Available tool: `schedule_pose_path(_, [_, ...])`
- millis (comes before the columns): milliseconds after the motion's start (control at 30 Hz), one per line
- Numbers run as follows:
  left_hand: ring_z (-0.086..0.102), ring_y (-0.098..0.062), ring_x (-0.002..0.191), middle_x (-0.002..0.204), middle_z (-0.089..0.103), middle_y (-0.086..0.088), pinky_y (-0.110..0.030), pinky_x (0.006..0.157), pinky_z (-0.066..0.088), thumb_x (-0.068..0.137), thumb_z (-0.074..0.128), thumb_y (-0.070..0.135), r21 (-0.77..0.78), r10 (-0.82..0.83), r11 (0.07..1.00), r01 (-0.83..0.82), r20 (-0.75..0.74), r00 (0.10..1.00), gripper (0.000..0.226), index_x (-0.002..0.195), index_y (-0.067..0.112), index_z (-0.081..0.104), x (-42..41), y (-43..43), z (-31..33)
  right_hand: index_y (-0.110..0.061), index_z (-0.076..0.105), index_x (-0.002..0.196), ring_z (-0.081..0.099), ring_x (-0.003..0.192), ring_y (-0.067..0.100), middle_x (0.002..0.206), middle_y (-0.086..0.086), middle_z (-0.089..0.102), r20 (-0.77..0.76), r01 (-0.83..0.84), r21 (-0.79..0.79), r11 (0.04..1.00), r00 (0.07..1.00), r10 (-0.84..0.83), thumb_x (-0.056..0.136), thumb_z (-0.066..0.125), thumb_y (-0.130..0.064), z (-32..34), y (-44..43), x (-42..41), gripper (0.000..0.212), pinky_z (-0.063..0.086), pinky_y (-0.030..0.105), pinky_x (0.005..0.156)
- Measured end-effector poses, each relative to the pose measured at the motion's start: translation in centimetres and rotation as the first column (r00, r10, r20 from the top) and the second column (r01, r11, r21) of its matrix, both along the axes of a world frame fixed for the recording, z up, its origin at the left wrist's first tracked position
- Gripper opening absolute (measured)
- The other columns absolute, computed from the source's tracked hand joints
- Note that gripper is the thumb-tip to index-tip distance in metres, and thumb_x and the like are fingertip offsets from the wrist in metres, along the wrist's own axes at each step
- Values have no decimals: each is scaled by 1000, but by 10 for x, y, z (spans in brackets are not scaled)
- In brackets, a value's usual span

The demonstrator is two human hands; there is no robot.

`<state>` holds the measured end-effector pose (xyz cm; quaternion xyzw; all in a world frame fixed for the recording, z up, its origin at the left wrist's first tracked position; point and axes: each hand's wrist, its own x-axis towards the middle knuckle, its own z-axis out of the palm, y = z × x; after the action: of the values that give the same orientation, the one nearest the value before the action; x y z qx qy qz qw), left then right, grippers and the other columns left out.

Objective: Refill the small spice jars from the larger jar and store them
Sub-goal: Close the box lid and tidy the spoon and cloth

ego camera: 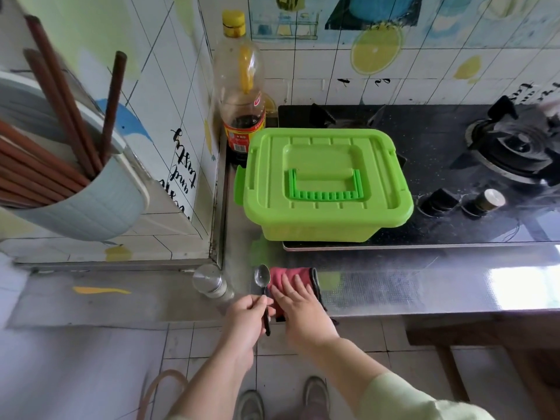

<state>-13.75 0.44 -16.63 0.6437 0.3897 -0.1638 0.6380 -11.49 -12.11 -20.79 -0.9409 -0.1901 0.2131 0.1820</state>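
At counter edge, left hand (pixel 247 313) grips spoon (pixel 262 281).

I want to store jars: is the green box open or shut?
Shut. The lid lies flat on the green box, handle folded down.

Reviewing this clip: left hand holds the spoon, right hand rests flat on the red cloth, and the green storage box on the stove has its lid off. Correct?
Not quite. The head view shows the green storage box closed, lid on. The rest holds: left hand grips the spoon, right hand lies on the red cloth.

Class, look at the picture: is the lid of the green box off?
No: the lid sits closed on the green box, its handle lying flat.
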Motion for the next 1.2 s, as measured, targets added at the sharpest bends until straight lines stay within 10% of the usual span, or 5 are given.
schedule_pose_path(133, [51, -14, 63, 68, 64, -3, -21, 50, 35, 97, 52, 12, 14, -25, 1000, 25, -7, 1000, 19, 87, 6, 66, 5, -1, 0, -28, 3, 152, -24, 139, 15, 156, -8, -15, 72, -84, -4, 996, 994, 84, 88, 38, -8, -5, -28, -1, 76, -18, 27, 110])
schedule_pose_path(600, [53, -13, 61, 69, 64, -2, -20, 49, 36, 98, 50, 12, 21, -124, 992, 125, -26, 992, 21, 90, 4, 67, 21, -41, 4, -18, 12, 153, -5, 148, 27, 161, 4, -3, 36, 435, -45, 899, 900, -434, 83, 44, -2, 3, -98, 41, 78, 0, 38, 120])
schedule_pose_path(900, [52, -13, 60, 68, 62, -3, -19, 47, 34, 97, 50, 11, 19, -127, 992, 128, -35, 991, 20, 89, 3, 66, 21, -63, 1, -27, 18, 150, -16, 142, 17, 153, -12, -6, 54, -38, 38, 999, 998, 36, 74, 28, -13, -6, -123, -2, 79, -16, 33, 115])
schedule_pose_path(1200, [55, -15, 64, 70, 64, -4, -17, 46, 35, 97, 50, 10, 28, -139, 990, 141, -40, 989, 19, 89, 3, 66, 22, -70, -3, -19, 11, 153, -8, 148, 25, 161, 5, -5, 5, 352, -62, 934, 936, -353, 77, 44, 1, 1, -159, 51, 85, -4, 34, 120])
